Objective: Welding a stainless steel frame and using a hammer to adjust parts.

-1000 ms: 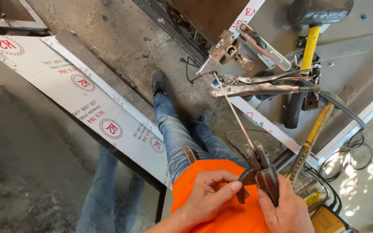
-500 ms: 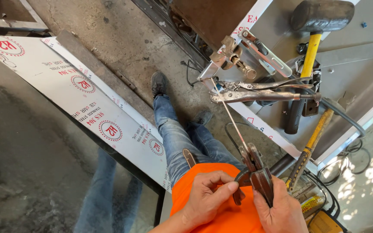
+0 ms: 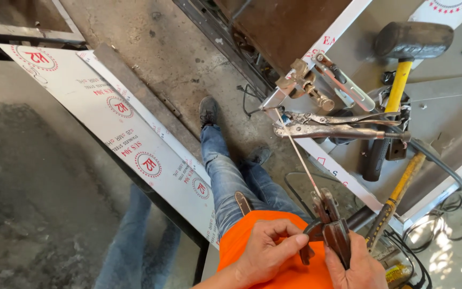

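My right hand (image 3: 355, 266) grips a dark welding electrode holder (image 3: 331, 227) at the bottom of the view. A thin welding rod (image 3: 297, 154) runs from its jaws up to the corner of a metal workpiece (image 3: 282, 96). My left hand (image 3: 266, 251) pinches the holder's lever, just left of the right hand. Locking pliers (image 3: 330, 130) clamp the workpiece edge where the rod tip rests. Below the hands are my orange shirt and jeans.
A black rubber mallet with a yellow handle (image 3: 405, 53) lies on the bench at the right, beside a yellow-handled tool (image 3: 397, 200) and cables (image 3: 445, 219). A film-covered steel sheet (image 3: 129, 144) leans at the left on the concrete floor.
The view has shifted slightly. Both hands stay on the holder, and the rod remains against the workpiece corner.
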